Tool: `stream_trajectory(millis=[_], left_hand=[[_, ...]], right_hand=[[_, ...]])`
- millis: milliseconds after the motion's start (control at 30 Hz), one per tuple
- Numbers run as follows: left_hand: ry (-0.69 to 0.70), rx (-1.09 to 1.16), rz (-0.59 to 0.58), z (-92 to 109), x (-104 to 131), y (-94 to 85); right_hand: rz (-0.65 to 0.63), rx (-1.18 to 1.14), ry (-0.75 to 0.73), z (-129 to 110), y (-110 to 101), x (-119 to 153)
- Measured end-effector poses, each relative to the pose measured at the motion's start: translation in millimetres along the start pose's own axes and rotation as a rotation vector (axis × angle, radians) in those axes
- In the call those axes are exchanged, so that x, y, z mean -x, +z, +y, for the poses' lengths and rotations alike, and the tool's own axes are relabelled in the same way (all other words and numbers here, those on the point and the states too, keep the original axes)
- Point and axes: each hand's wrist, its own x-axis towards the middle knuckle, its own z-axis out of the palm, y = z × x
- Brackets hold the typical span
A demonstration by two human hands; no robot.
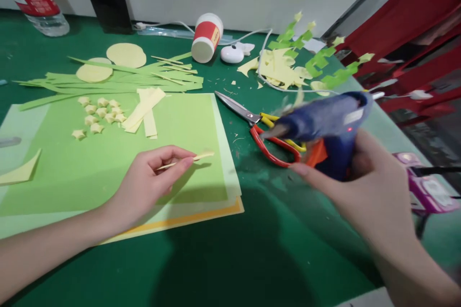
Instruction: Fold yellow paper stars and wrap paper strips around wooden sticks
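Note:
Between thumb and fingers, my left hand (pixel 154 177) pinches a thin pale-yellow paper strip (pixel 204 156) over the green paper sheets (pixel 108 172). My right hand (pixel 374 192) is closed round a blue hot glue gun (pixel 327 117) with an orange trigger and a small red light; its nozzle points left. Beneath and beside the nozzle lie scissors (pixel 252 117) with red and yellow handles, blades spread slightly. Several small folded paper stars (pixel 103 112) rest on the green sheet, next to crossed pale-yellow paper strips (pixel 144 112).
Green paper strips (pixel 126 79) and two pale-yellow circles (pixel 126 55) lie farther back. A paper cup (pixel 207 38), white earbud case (pixel 232 54), bottle (pixel 43 5) and paper scraps (pixel 281 67) stand along the back. Folded green stems with stars (pixel 320 60) and a purple package (pixel 430 192) are right.

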Motion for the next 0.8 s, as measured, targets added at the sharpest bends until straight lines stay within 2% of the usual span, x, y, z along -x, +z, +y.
stream_trajectory(millis=[133, 467, 700, 800], left_hand=[[-0.024, 0.053, -0.054, 1, -2, -1.1], [0.044, 0.040, -0.020, -7, -2, 0.9], [0.106, 0.042, 0.014, -9, -3, 3.3], [0.081, 0.016, 0.032, -8, -2, 3.4]], right_hand=[[-0.076, 0.097, -0.141, -6, 16, 15], [-0.040, 0.381, -0.283, -4, 24, 17], [-0.057, 0.434, -0.282, -3, 23, 19], [-0.057, 0.411, -0.255, -1, 22, 21]])
